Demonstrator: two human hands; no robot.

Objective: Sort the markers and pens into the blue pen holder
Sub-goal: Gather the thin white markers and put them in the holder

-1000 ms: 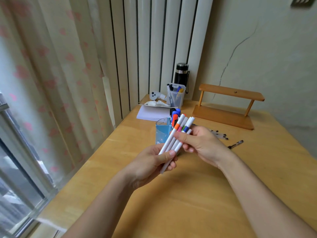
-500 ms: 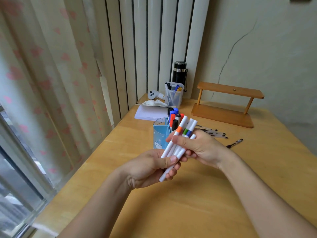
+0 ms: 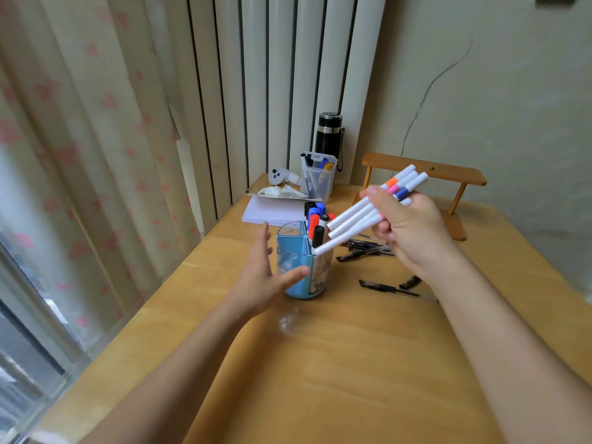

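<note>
My right hand (image 3: pixel 411 230) grips a bundle of white markers (image 3: pixel 362 216) with orange, pink and blue bands, tilted so their lower ends hang just over the blue pen holder (image 3: pixel 296 261). The holder stands on the wooden table (image 3: pixel 352 363) and has several markers with black, blue and red caps (image 3: pixel 315 221) upright in it. My left hand (image 3: pixel 264 277) is open, fingers spread, right beside the holder's left side; its thumb reaches across the holder's front. Several black pens (image 3: pixel 365 248) lie on the table behind and to the right of the holder.
At the back stand a clear plastic cup with pens (image 3: pixel 318 176), a black flask (image 3: pixel 329 134), a white notebook (image 3: pixel 272 209) with crumpled tissue, and a small wooden shelf (image 3: pixel 426 174). Two more black pens (image 3: pixel 389 287) lie right of the holder. Curtains hang on the left.
My left hand has let go of the marker bundle and opened beside the holder. My right hand has lifted the bundle up and to the right, over the holder.
</note>
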